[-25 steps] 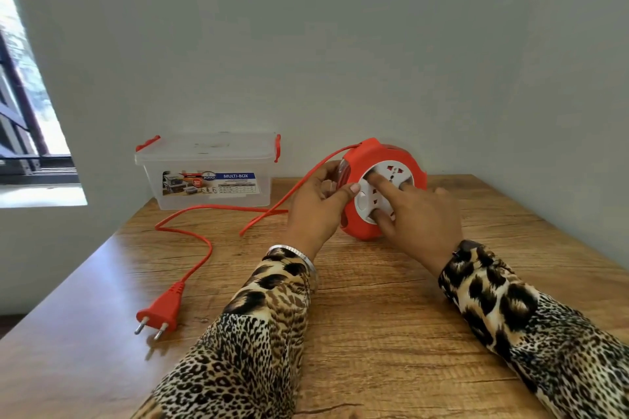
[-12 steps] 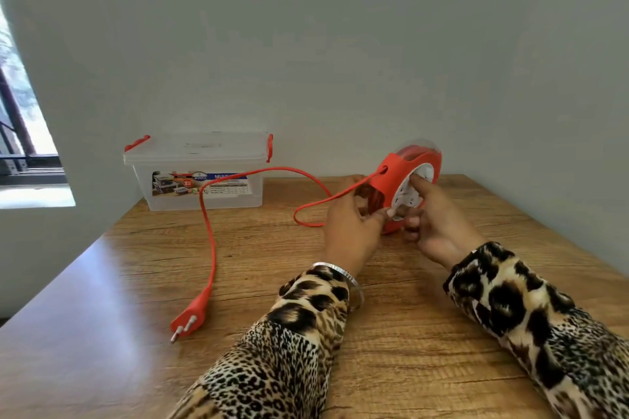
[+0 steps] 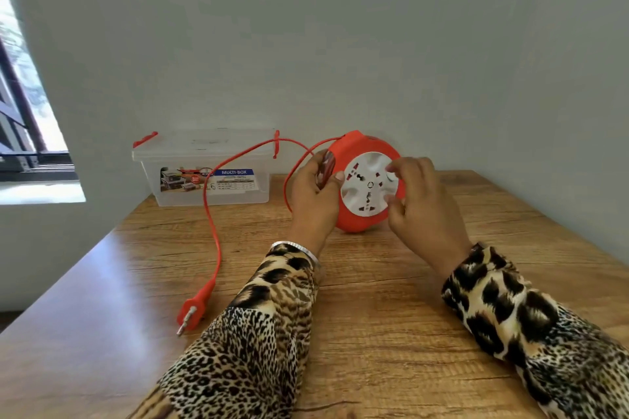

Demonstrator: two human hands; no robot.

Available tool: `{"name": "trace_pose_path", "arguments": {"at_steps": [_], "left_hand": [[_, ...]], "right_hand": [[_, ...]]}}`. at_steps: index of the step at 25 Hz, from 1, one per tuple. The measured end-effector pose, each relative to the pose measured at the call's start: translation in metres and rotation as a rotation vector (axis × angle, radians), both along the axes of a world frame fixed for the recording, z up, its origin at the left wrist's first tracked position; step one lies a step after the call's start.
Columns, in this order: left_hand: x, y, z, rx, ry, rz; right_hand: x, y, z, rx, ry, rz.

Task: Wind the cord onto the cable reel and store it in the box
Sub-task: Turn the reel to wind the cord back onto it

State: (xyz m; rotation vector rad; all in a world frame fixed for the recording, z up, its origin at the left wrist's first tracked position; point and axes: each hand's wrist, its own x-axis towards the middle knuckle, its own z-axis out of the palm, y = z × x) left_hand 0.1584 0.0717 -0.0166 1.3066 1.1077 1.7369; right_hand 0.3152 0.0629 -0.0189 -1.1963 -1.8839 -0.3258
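While upright near the desk's far edge, round orange plastic cable reel, clamped between left hand and right hand; orange cord slack.

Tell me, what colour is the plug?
The plug is red-orange with silver pins, seen best in the head view, lying on the table.

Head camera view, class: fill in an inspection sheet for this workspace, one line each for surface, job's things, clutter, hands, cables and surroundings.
Surface: wooden table, bare apart from the job's things.
Job's things: orange cable reel standing on edge, white socket face towards the camera; clear plastic box at the back left, lid on.
Clutter: nothing seen.
Hands: left hand holds the reel's left rim; right hand has fingers on the socket face's right edge.
Cables: orange cord loops from the reel's top past the box; plug lies on the table, unwound.
Surroundings: plain wall; window at left.
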Motion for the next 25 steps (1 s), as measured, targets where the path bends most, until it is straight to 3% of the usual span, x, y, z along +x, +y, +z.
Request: {"name": "trace_pose_path", "arguments": {"at_steps": [3, 7, 14, 17, 20, 25], "left_hand": [[-0.004, -0.002, 0.002, -0.019, 0.015, -0.039], [-0.007, -0.005, 0.005, -0.024, 0.075, -0.082], [0.000, -0.005, 0.002, 0.048, 0.175, -0.088], [0.005, -0.008, -0.001, 0.064, 0.146, -0.078], [0.008, -0.010, -0.004, 0.077, 0.158, -0.063], [0.018, -0.010, -0.005, 0.102, 0.211, -0.032]], "right_hand": [[0.002, 0.003, 0.001, 0.035, -0.351, 0.072], [0.002, 0.012, -0.003, 0.057, -0.594, -0.082], [0.006, 0.013, 0.001, 0.171, -0.619, -0.143], [0.008, 0.016, -0.002, 0.120, -0.534, -0.183], [0.004, 0.015, -0.006, 0.036, -0.320, -0.191], [-0.002, 0.012, -0.009, -0.280, 0.354, -0.008]]}}
